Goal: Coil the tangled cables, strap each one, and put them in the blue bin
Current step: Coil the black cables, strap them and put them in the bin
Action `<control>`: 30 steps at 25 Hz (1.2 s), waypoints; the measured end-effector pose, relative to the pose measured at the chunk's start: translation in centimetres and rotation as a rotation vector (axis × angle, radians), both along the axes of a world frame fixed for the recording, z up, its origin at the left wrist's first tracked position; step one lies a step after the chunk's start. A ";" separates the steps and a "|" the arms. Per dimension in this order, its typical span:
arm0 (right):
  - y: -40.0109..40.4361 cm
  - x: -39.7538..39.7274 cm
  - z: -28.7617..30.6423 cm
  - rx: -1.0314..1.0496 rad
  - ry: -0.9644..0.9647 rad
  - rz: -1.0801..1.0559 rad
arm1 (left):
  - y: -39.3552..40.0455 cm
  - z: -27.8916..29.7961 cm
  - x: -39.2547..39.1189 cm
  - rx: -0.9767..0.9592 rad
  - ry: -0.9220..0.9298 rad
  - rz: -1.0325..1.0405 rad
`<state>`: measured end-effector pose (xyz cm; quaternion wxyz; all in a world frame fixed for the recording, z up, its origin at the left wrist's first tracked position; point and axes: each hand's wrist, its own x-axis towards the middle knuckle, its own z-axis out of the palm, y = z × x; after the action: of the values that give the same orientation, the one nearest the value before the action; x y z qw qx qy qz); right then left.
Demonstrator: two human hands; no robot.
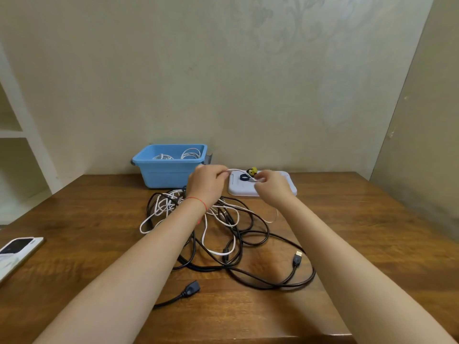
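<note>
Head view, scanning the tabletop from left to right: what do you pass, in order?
phone at the left edge → blue bin at the back, coiled white cables inside → left hand → right hand, both pinching a white cable → white tray.

No text, label, brand, number or sign can be read anywhere in this view. The flat white box with a dark picture on its lid (17, 247), lying at the left edge of the brown wooden table (372, 232), shows only a blurred printed image with no legible lettering. The white rectangular plastic tray (285, 187) near the wall has faint raised marks on its surface that are too small to make out.
</note>
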<state>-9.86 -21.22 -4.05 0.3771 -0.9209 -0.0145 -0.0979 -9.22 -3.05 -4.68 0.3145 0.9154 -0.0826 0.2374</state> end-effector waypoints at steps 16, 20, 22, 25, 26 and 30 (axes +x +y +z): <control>0.0 0.3 -4.2 -0.250 0.047 -0.173 | -0.5 -7.5 -1.8 0.357 0.504 -0.232; 0.3 0.2 -4.7 -0.149 0.050 -0.088 | 0.0 -6.7 -1.7 0.312 0.489 -0.258; 1.2 0.0 -5.0 -0.158 0.075 0.012 | 0.7 -6.4 -1.9 0.162 0.436 -0.259; 2.7 0.1 -5.2 -0.146 0.058 0.023 | 2.4 -5.8 -1.8 0.063 0.313 -0.161; 3.1 0.1 -5.2 -0.150 0.044 0.006 | 3.1 -5.7 -1.7 0.129 0.293 -0.104; 4.3 -0.4 -4.3 -0.326 -0.174 -0.085 | 5.3 -6.6 -1.4 0.341 0.330 0.011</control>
<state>-10.27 -16.93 -8.34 0.2157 -0.9576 -0.0239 -0.1895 -10.66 2.26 -11.27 0.1632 0.9821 -0.0640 0.0687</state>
